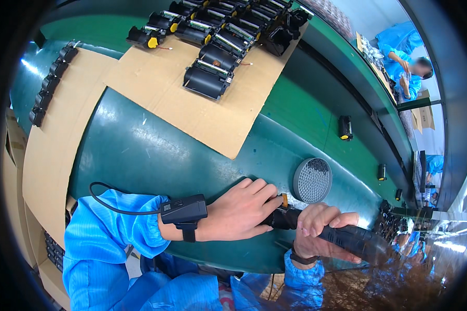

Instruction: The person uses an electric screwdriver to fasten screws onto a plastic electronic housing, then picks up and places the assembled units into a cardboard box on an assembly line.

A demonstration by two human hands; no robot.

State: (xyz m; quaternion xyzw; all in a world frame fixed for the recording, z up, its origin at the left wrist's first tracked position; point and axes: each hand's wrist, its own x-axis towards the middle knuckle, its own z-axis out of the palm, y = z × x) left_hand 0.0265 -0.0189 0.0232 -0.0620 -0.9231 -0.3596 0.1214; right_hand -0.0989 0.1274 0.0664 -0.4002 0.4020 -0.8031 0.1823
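My left hand (238,210) is closed on a small black printer-like module (282,218) with a bit of orange at its top; the fingers hide much of it. To its right, my right hand (319,225) wraps round a thick black electric screwdriver (355,239), which points left toward the module. The hand and module hide its tip, so I cannot tell whether it touches a screw. Just beyond both hands sits a round grey screw tray (312,180), dimpled inside, with dark screws gathered at its far side.
Many black modules (207,79) stand in rows on a cardboard sheet (223,127) at the back. More black parts (45,90) line the left cardboard. Single modules (345,128) lie spaced along a green belt (321,124). Another person in blue (403,62) works at the far right.
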